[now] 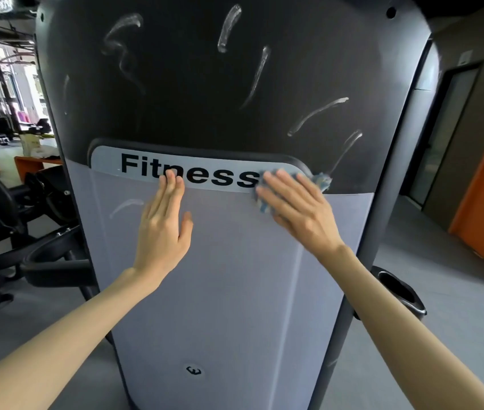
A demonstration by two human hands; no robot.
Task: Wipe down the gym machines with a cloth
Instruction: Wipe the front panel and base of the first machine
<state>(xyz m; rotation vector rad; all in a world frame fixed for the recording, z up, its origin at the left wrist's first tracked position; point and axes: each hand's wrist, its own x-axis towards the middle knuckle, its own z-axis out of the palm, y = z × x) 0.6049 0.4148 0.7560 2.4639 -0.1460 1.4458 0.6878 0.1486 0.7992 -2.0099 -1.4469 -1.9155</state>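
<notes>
Start at the left of the grey lower panel (205, 291): a faint curved streak (125, 204) sits just beside your left hand (161, 229), and you could easily pass it over, because it is pale on a pale surface. That hand lies flat and empty against the panel, fingers straight and together, their tips on the "Fitness" label (104, 161). A bare palm there may leave fresh prints on a surface you mean to clean. If you lean your weight on it, it could also slip on the smooth cover.

At the right end of the label, your right hand (296, 208) presses the blue-and-white cloth (322, 182) against the machine with its fingers stretched out, not curled round it. The cloth is bunched, and only its edges show past the fingers. Held by pressure alone, it may slide out from under the palm or roll up on a long stroke, so that skin does the wiping. Dragging it along the label's raised border could also catch the fabric.

Across the dark upper panel (190, 99), from the left edge to the right, run several white smears (228, 28). They look like the bulk of the work. A cloth that is already loaded may only spread them into a haze.

One container shows: a black cup holder (400, 291) fixed at the machine's right edge, below your right forearm. Its inside is dark, and I cannot tell whether anything is in it. Your elbow could knock it on a downward sweep.
</notes>
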